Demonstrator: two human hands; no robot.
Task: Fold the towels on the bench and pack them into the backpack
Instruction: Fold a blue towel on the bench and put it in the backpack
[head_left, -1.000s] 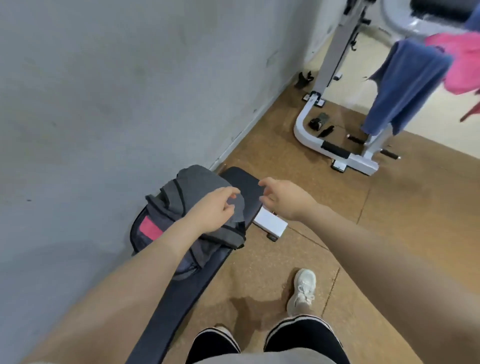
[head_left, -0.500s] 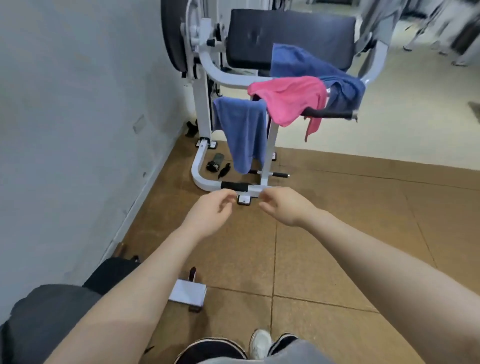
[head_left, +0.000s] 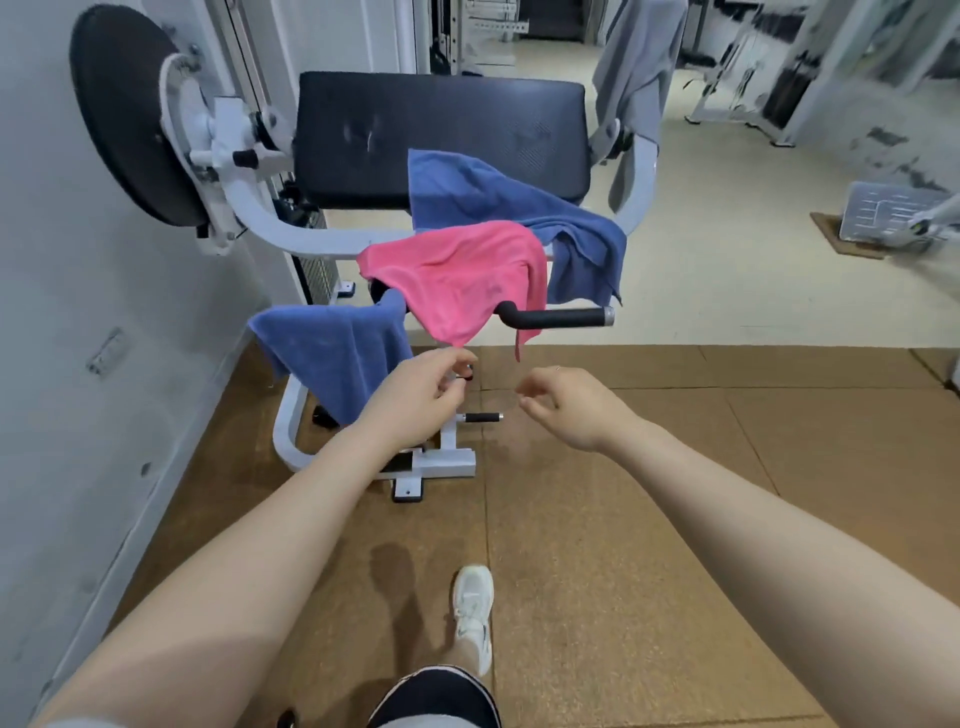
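Observation:
A pink towel (head_left: 462, 278) is draped over the white gym machine (head_left: 249, 208), hanging down to a point. A blue towel (head_left: 332, 348) hangs over the machine's left bar, and another blue towel (head_left: 519, 208) lies across the seat edge behind the pink one. My left hand (head_left: 415, 397) is stretched forward just below the pink towel's lower tip, fingers loosely curled and holding nothing. My right hand (head_left: 566, 405) reaches out beside it, fingers apart and empty. The backpack is out of view.
A black padded backrest (head_left: 441, 130) and a black foam handle (head_left: 556, 317) stick out from the machine. A grey cloth (head_left: 634, 78) hangs on its right post. A grey wall (head_left: 62, 364) runs along the left. My white shoe (head_left: 472, 618) is on the brown floor.
The view has swung from the bench and backpack to the gym machine, and I have stepped closer. Both hands have reached forward to just under the pink towel.

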